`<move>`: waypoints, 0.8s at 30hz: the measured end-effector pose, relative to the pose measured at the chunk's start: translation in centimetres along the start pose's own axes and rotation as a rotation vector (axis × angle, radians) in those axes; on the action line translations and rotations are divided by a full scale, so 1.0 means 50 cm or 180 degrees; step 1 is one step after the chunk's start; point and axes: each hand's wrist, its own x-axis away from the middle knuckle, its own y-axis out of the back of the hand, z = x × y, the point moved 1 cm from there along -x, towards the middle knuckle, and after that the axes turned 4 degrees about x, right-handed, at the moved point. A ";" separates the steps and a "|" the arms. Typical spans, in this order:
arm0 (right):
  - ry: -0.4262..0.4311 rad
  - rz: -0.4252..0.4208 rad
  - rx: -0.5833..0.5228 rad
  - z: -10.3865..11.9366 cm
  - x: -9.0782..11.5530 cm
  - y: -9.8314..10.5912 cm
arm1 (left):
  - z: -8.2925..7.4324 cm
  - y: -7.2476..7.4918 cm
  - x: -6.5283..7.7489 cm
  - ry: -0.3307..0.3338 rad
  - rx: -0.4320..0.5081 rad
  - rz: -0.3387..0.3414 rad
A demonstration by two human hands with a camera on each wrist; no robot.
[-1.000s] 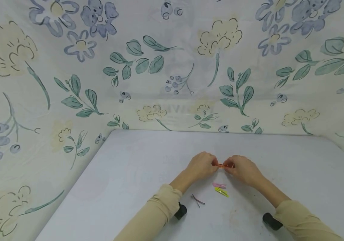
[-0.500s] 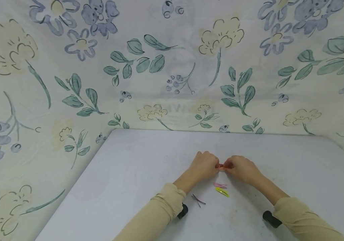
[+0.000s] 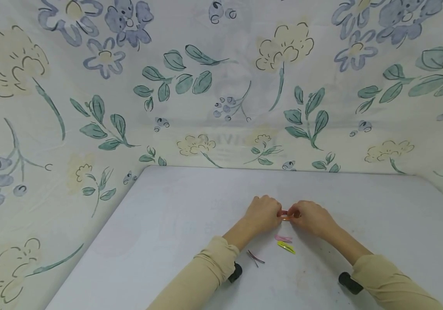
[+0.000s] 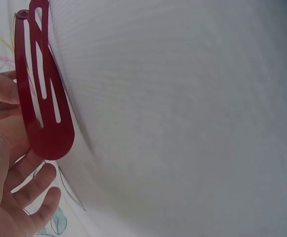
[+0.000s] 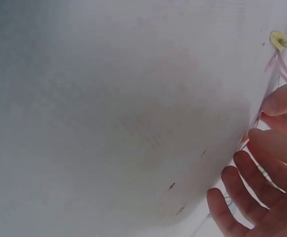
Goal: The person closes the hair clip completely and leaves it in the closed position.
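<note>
Between both hands, in the head view, is a red snap hair clip [image 3: 284,212], held just above the white table. In the left wrist view the hair clip [image 4: 54,143] appears large, its inner strip standing apart from the frame. An orange-looking strip shows below the red in the head view; whether it is a separate part cannot be told. My left hand [image 3: 264,214] pinches the clip's left end. The right hand [image 3: 313,218] pinches its right end with thumb and forefinger; its other fingers [image 5: 249,173] are spread in the right wrist view.
Nearer the person on the table [image 3: 190,206] lie a pink hair clip [image 3: 283,238] and a yellow hair clip [image 3: 286,247]. Left of them are dark, crossed hairpins [image 3: 255,257]. A flowered cloth [image 3: 244,86] hangs behind the table.
The left hand has shifted slightly right and turned. The clip showed orange earlier; now a red strip and an orange strip show apart. Little differs over the last half second.
</note>
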 end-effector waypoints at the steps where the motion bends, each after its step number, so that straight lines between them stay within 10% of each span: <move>1: -0.0009 0.0003 -0.0003 0.000 0.000 0.000 | 0.001 0.000 0.000 -0.0003 -0.0006 -0.0004; 24: 0.0096 -0.0001 -0.0133 0.001 0.017 0.011 | 0.021 0.005 0.020 0.0055 0.0772 0.0044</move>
